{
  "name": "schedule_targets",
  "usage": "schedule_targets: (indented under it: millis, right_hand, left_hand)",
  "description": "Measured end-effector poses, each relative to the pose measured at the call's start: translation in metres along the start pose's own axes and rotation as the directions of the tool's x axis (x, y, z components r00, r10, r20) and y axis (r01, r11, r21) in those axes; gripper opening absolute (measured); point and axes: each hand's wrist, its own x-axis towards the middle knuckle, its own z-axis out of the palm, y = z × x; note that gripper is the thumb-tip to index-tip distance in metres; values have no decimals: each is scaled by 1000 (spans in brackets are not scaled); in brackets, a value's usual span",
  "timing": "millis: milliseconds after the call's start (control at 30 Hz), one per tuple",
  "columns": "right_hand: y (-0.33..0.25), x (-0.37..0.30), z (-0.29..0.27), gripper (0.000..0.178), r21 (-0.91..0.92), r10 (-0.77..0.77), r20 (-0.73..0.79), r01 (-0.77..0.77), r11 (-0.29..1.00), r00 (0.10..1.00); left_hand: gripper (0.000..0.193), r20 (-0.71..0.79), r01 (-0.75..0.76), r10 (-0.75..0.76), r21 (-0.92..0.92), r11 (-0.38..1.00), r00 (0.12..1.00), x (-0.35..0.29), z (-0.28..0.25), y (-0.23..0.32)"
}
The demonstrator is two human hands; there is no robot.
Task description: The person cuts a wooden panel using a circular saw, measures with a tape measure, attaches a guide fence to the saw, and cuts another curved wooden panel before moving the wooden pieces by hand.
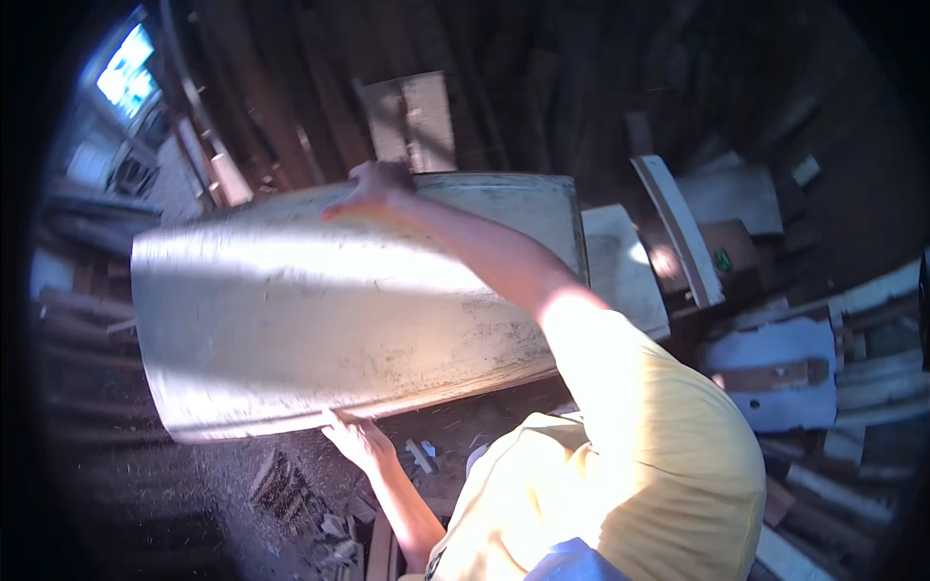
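The right hand [380,184] is spread over the far edge of the panel [320,329]; whether the left hand [360,443] pinches the near edge, I cannot tell. A weak hold could let it slip.

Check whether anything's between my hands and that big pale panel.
Nothing visible is: your right hand rests at the far edge of the panel, and your left hand is at its near edge. The panel's underside is hidden.
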Motion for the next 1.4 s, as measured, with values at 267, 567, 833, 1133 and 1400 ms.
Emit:
schedule_targets:
  millis: [267,567,833,1133,1400]
  right_hand:
    - [152,-43,5,100,-253,51,159,-9,967,986]
    - [261,-51,-57,73,-296,79,-111,-109,949,991]
    - [481,-339,-238,74,33,428,-883,-886,463,191]
    - [590,-563,-174,66,999,976,32,13,-36,216]
    - [482,-528,-249,48,605,733,-646,-442,662,213]
  left_hand:
    - [32,62,578,-574,-79,813,816,-108,-29,-122]
    - [61,-99,959,-955,79,272,279,-131,52,-106]
    - [78,-261,538,-498,625,566,827,-134,38,-139]
    - [90,581,-621,-259,776,-107,771,-132,152,-191]
    - [85,805,-906,-448,422,-30,390,-168,204,-207]
